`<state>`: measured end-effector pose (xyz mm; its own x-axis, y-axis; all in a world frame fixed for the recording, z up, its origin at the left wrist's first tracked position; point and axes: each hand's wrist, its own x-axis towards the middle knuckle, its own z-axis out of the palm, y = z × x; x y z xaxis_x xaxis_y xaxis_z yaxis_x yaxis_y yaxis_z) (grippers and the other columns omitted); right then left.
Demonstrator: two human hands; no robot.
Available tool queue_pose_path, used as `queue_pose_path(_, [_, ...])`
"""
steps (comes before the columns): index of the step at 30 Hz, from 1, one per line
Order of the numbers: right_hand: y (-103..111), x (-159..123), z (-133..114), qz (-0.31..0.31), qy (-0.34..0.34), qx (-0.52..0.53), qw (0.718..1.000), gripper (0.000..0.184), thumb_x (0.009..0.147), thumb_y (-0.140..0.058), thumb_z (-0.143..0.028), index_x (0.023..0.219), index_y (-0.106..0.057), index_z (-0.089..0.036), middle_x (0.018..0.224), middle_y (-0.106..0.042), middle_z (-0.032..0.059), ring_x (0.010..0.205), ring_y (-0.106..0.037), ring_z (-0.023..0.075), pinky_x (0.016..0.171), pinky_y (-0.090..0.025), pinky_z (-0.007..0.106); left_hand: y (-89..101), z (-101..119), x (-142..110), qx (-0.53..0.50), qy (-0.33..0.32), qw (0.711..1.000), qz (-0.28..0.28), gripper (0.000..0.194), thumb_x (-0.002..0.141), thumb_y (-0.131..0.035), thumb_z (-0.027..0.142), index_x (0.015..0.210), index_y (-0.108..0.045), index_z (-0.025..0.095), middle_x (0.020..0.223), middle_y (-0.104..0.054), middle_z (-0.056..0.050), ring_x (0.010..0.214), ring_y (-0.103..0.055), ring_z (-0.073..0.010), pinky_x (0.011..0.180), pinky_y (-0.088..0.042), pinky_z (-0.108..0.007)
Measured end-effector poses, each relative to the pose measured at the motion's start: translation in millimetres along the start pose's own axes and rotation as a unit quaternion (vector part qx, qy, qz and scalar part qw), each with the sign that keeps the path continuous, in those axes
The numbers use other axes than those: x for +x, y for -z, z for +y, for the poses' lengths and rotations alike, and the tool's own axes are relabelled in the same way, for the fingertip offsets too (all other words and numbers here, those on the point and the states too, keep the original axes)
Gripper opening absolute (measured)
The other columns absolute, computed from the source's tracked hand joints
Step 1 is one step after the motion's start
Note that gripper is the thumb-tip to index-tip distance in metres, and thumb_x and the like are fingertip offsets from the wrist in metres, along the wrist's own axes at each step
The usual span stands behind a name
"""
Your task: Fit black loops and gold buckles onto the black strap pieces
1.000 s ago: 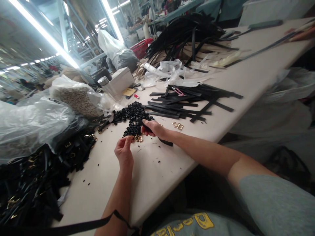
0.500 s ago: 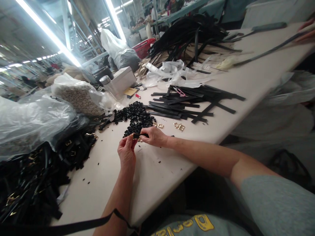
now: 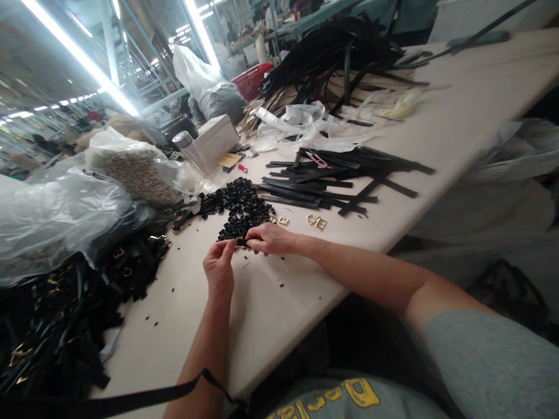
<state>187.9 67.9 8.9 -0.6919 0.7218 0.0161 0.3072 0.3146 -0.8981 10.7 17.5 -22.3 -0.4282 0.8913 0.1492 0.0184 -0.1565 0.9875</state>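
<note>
Just in front of a heap of small black loops [image 3: 244, 203], my two hands meet over the table. My left hand [image 3: 218, 262] pinches a small gold buckle [image 3: 237, 243] between thumb and fingers. Closed on a short black strap [image 3: 243, 242] is my right hand [image 3: 271, 238]; the strap runs to the buckle, and its other end is mostly hidden by the fingers. Loose gold buckles [image 3: 317, 222] lie beyond my right hand, with another pair of buckles [image 3: 279, 220] beside the loops.
Black strips [image 3: 318, 180] lie across the table [image 3: 271, 308], with pink snips [image 3: 318, 159] on top. A large pile of buckled straps [image 3: 65, 308] covers the left side. Behind stand plastic bags [image 3: 131, 169], a white box [image 3: 218, 137] and long black strips [image 3: 323, 58].
My hands have shifted slightly left and now sit a little flatter around the strap and buckle. At the far right, another person's hand has left view, and a long dark strip there has swung upward.
</note>
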Motion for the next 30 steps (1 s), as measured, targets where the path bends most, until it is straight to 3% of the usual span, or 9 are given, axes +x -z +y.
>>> queue_pose_path(4, [-0.2,-0.6,-3.3,-0.015,0.012,0.004,1.000,0.014,0.087,-0.047,-0.016,0.084,-0.061,-0.014,0.068,-0.064,-0.0021,0.046,-0.055,0.0045,0.048,-0.037,0.015,-0.8,-0.2,0.4,-0.002,0.007,1.000,-0.002,0.022,0.066,-0.079,0.034,0.073,-0.069,0.015,0.069,-0.066,0.000,0.065,-0.060,-0.0115,0.071,-0.048,-0.026])
queue_pose_path(9, [-11.1,4.4,4.3,0.018,0.027,0.007,0.999,0.015,0.089,-0.047,-0.013,0.081,-0.060,-0.013,0.067,-0.061,-0.0030,0.045,-0.052,0.0022,0.051,-0.039,0.014,-8.4,-0.6,-7.1,-0.020,0.053,0.998,-0.017,0.023,0.065,-0.079,0.035,0.073,-0.069,0.016,0.071,-0.067,-0.001,0.066,-0.060,-0.0119,0.070,-0.049,-0.027])
queue_pose_path(13, [-15.2,8.2,10.9,0.031,0.015,0.092,0.995,0.014,0.090,-0.047,-0.017,0.085,-0.060,-0.013,0.069,-0.062,-0.0029,0.045,-0.053,0.0027,0.047,-0.040,0.014,-11.5,-0.2,-10.4,0.004,0.016,1.000,-0.021,0.020,0.066,-0.080,0.032,0.073,-0.070,0.016,0.070,-0.067,0.000,0.066,-0.059,-0.0115,0.069,-0.047,-0.025])
queue_pose_path(17, [-9.4,5.8,7.6,-0.024,-0.026,0.148,0.988,0.014,0.088,-0.051,-0.026,0.087,-0.059,-0.014,0.069,-0.063,-0.0019,0.048,-0.056,0.0056,0.043,-0.042,0.014,-12.5,4.3,-10.6,0.012,-0.015,1.000,-0.009,0.018,0.066,-0.079,0.031,0.073,-0.071,0.017,0.070,-0.068,0.000,0.066,-0.058,-0.0113,0.069,-0.046,-0.024])
queue_pose_path(25, [2.8,0.0,-2.7,-0.055,-0.029,0.090,0.994,0.010,0.082,-0.051,-0.019,0.079,-0.059,-0.014,0.065,-0.061,-0.0021,0.045,-0.054,0.0055,0.041,-0.040,0.014,-9.8,6.8,-3.8,0.006,-0.021,1.000,0.014,0.021,0.066,-0.079,0.033,0.073,-0.070,0.016,0.067,-0.066,0.000,0.062,-0.057,-0.0105,0.065,-0.045,-0.024])
queue_pose_path(30, [-0.6,1.3,1.0,-0.039,0.002,0.011,0.999,0.010,0.081,-0.048,-0.012,0.081,-0.058,-0.013,0.069,-0.063,-0.0009,0.048,-0.057,0.0060,0.046,-0.040,0.014,-8.7,0.7,-3.3,-0.024,0.019,0.999,0.009,0.024,0.064,-0.080,0.034,0.073,-0.068,0.016,0.068,-0.065,0.001,0.063,-0.059,-0.0107,0.068,-0.048,-0.025])
